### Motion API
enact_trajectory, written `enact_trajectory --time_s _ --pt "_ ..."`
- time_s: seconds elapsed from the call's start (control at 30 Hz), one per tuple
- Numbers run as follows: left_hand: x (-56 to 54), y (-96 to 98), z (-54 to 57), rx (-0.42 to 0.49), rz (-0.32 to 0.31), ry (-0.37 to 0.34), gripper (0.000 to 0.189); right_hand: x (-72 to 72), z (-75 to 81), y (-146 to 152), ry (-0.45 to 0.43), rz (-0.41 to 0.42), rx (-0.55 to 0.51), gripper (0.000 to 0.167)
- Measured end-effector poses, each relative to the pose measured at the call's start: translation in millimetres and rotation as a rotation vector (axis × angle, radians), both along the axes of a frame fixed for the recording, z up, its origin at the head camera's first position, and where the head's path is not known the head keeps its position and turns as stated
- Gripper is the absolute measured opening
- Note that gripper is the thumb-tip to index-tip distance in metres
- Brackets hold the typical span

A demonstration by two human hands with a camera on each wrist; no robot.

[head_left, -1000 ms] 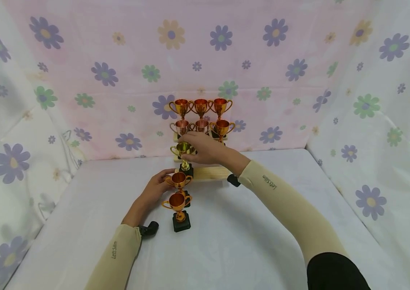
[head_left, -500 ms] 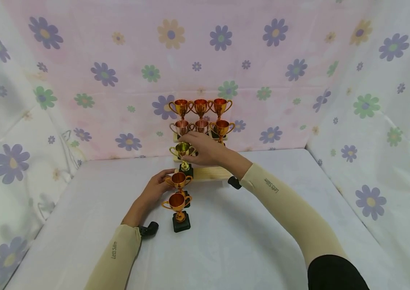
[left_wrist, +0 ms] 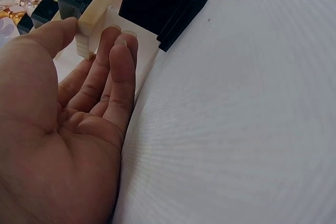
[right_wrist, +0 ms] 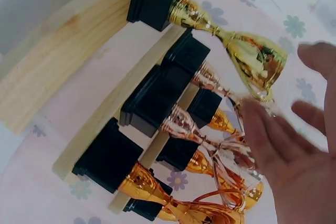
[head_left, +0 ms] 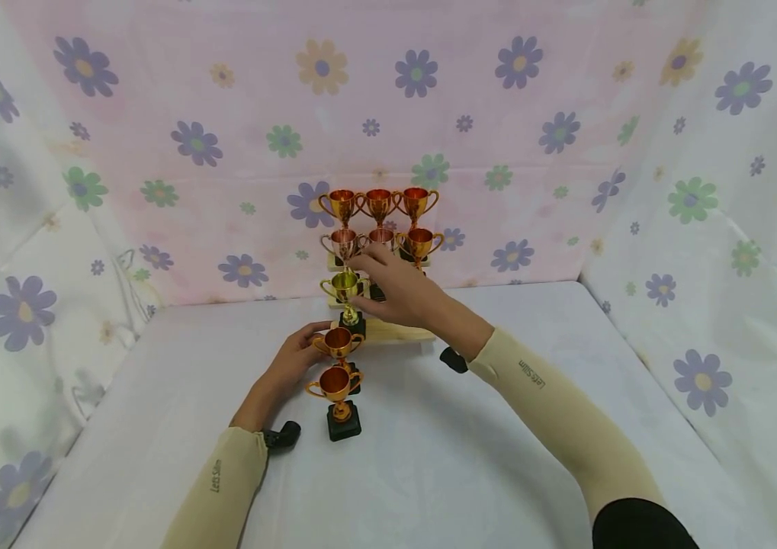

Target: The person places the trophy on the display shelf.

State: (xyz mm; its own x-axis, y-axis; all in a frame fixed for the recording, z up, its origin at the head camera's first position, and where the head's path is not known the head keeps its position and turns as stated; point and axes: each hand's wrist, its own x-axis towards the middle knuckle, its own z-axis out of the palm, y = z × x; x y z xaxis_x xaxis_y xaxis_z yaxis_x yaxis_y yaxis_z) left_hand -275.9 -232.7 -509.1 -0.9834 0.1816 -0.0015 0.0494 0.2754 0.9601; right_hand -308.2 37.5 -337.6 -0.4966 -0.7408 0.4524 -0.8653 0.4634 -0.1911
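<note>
A shiny yellow-gold trophy cup [head_left: 345,287] on a black base stands upright at the left end of the lowest board of a stepped wooden stand [head_left: 398,331]. My right hand [head_left: 398,288] is just to its right; in the right wrist view, the fingers [right_wrist: 262,129] are spread and apart from the yellow-gold cup [right_wrist: 257,59]. My left hand [head_left: 294,357] holds the left end of the lowest board [left_wrist: 83,44], thumb at the top edge and the other fingers below. Part of that grip is hidden behind the board.
Two orange-gold trophies, the nearer trophy [head_left: 335,383] and one behind it [head_left: 338,343], stand before the stand on the white tablecloth [head_left: 470,450]. Pink-gold cups [head_left: 343,244], an orange-gold cup [head_left: 421,242] and a top row of orange-gold cups [head_left: 379,203] fill the higher steps. Flowered cloth hangs behind.
My right hand has drawn slightly to the right, off the yellow-gold trophy, and its fingers have opened out. The left hand and the trophies keep their places.
</note>
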Motion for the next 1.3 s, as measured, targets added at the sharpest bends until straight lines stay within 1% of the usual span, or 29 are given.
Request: enact_trajectory --time_s 0.07,0.2,0.37,0.53,0.77,0.87,0.97,1.07,1.2,1.3 --pt "-0.2 0.1 0.1 0.000 -0.004 0.002 0.054 2.0 -2.5 3.0 0.030 -0.020 -0.040 0.056" --pt "-0.6 0.6 1.4 0.005 0.007 -0.009 0.052 5.2 -6.7 9.8 0.070 -0.064 -0.105 0.059" --pt "-0.9 1.5 3.0 0.005 0.014 -0.025 0.052 12.1 -15.7 15.8 0.094 -0.071 -0.177 0.059" --pt "-1.0 1.2 2.4 0.000 0.011 -0.020 0.054 23.1 -29.5 15.1 0.103 -0.047 -0.216 0.058" --pt "-3.1 0.4 -3.1 0.015 -0.002 -0.001 0.054 36.5 -49.0 7.5 0.085 -0.018 -0.258 0.053" --pt "-2.5 0.5 -4.8 0.004 0.007 -0.003 0.054 39.4 -59.2 2.4 0.078 0.016 -0.272 0.051" --pt "-1.5 0.3 -6.1 -0.014 0.015 -0.008 0.053 41.9 -68.8 -2.7 0.094 0.048 -0.270 0.053" --pt "-0.5 0.1 -5.6 -0.022 0.009 0.006 0.054 43.3 -75.5 -7.9 0.101 0.081 -0.277 0.055" --pt "-0.1 -0.2 -3.9 -0.025 0.013 0.015 0.055 44.1 -80.9 -14.4 0.064 0.110 -0.289 0.055" --pt "-0.4 -1.0 -3.3 -0.031 0.018 0.005 0.056 44.5 -84.1 -17.6 0.030 0.110 -0.266 0.055"
